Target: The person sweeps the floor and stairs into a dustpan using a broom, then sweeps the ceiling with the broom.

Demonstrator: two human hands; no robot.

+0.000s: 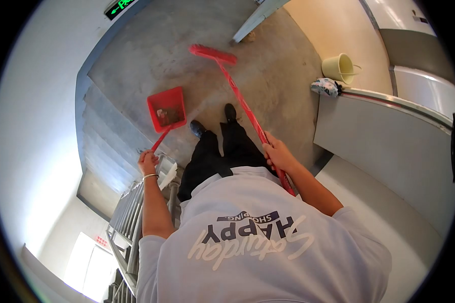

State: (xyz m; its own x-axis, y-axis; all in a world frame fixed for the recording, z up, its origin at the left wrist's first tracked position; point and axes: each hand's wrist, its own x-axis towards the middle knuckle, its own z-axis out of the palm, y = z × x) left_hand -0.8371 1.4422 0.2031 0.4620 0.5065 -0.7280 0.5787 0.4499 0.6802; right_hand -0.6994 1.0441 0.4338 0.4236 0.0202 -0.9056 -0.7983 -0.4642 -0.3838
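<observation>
My left hand (148,162) is closed around the handle of a red dustpan (159,115), which is held over the floor at the left with some dirt and a pale scrap inside. In my right hand (278,152) is the red pole of a broom (241,97), gripped partway along, its upper end reaching back beside my waist. The broom's red head (213,53) is out in front, beyond my feet and apart from the dustpan.
Stairs (103,144) lie at the left, beside a metal railing (131,214). A door edge (258,20) stands ahead. To the right are a cream bucket (338,68), a patterned bag (326,87) and a grey partition (384,136).
</observation>
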